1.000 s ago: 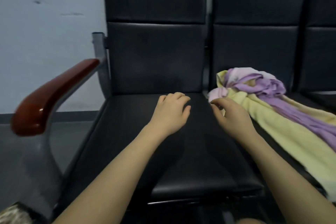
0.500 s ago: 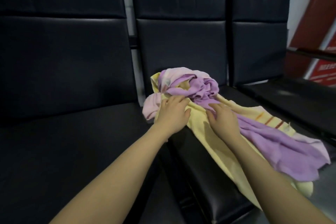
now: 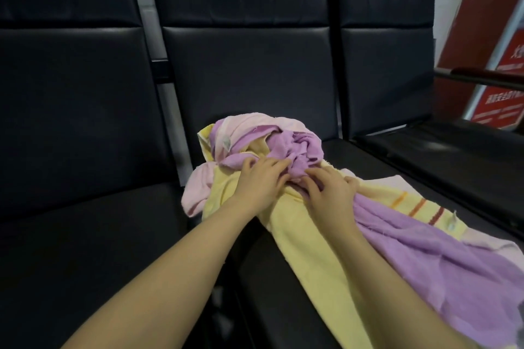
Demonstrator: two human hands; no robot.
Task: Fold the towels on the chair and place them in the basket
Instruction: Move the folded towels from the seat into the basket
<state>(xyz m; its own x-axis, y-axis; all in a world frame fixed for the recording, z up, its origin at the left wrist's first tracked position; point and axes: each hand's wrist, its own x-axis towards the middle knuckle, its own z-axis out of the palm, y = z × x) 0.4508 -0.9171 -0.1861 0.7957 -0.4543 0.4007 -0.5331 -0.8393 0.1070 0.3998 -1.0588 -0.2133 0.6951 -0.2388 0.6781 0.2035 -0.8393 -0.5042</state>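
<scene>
Nothing is folded yet: the purple towel [image 3: 442, 258] and yellow towel [image 3: 317, 258] lie tangled on the middle chair seat [image 3: 365, 161]. The left hand [image 3: 261, 181] and right hand [image 3: 329, 193] both pinch the purple bunch (no basket in view).

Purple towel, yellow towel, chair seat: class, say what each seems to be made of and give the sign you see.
Purple towel: soft woven cloth, probably cotton terry; matte, fuzzy nap, frayed edges.
Yellow towel: the same sort of cloth; matte, limp creases, woven stripes near one end.
Chair seat: leather or imitation leather; smooth, dark, faint sheen.
</scene>
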